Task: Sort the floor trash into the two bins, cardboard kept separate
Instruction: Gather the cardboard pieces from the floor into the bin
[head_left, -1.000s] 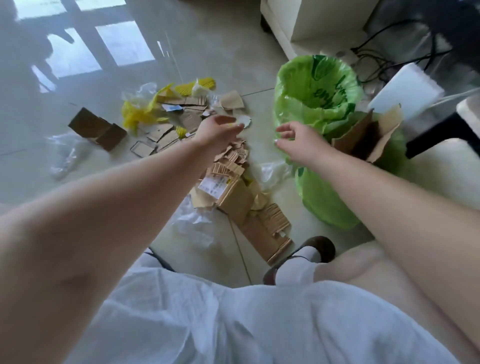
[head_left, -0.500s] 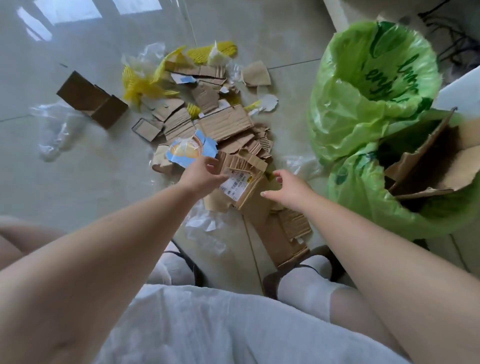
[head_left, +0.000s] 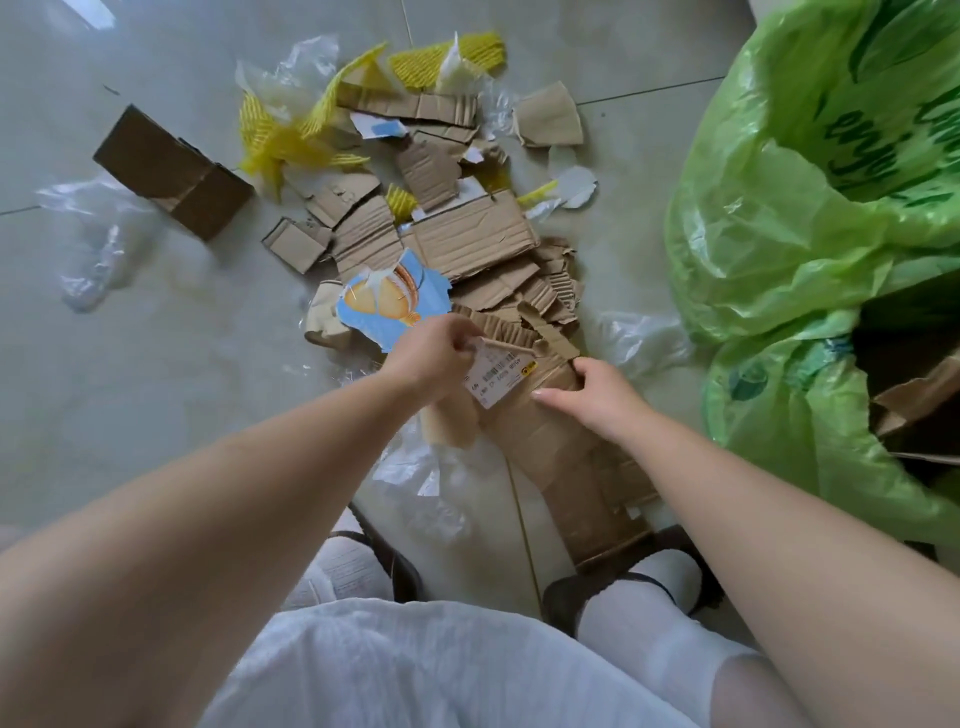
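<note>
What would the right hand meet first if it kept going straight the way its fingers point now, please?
The right hand points leftward along the long cardboard piece. First in line looks to be the white shipping label, just ahead of its fingertips, then the left hand. Depth is uncertain.

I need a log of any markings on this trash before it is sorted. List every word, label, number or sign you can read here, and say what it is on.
White shipping label on the cardboard piece, pinched by the left hand: barcode and printed lines, too small and blurred to read.
Far green bin bag: dark green lettering, creased and cut off, not readable.
Blue printed paper scrap: a picture only, no text visible.
</note>
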